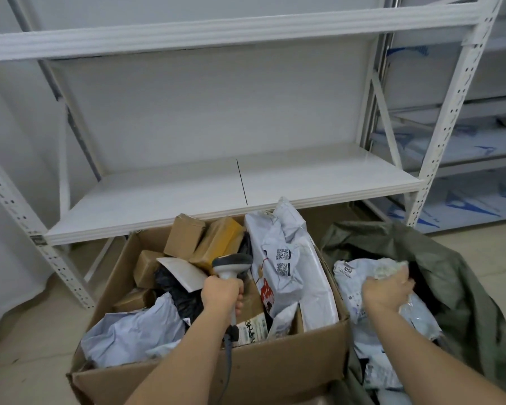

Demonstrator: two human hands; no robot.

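A: Where is the parcel found, relative to the fingers?

B: The grey mailer bag [349, 287] is gripped at its crumpled upper edge by the right hand [387, 289]. The fingers are curled down over a bunched fold, so the plastic is gathered under the palm. The fingertips are buried in the folds and cannot be seen. The rest of the bag is spread below and to the left of the hand, with a label marked 1014 turned upward.

A: And what is it lying in?

B: It is lying in the open mouth of a green sack [421, 252], on top of other pale mailers.

A: How is the other hand occupied?

B: The barcode scanner [231, 266] is held upright by the left hand [221, 292]. Its handle is fully enclosed by the closed fingers, and its dark head is seen just above the fist. A cable [228, 355] is seen hanging from the base of the handle.

A: What is placed beneath it?

B: The scanner is held over a cardboard box [216, 384], just left of the sack. The box is filled with brown parcels [184, 235], white mailers [287, 258] and a black bag [181, 293].

A: And beyond that?

B: A white shelf rack [187, 194] is set behind the box, against the wall.
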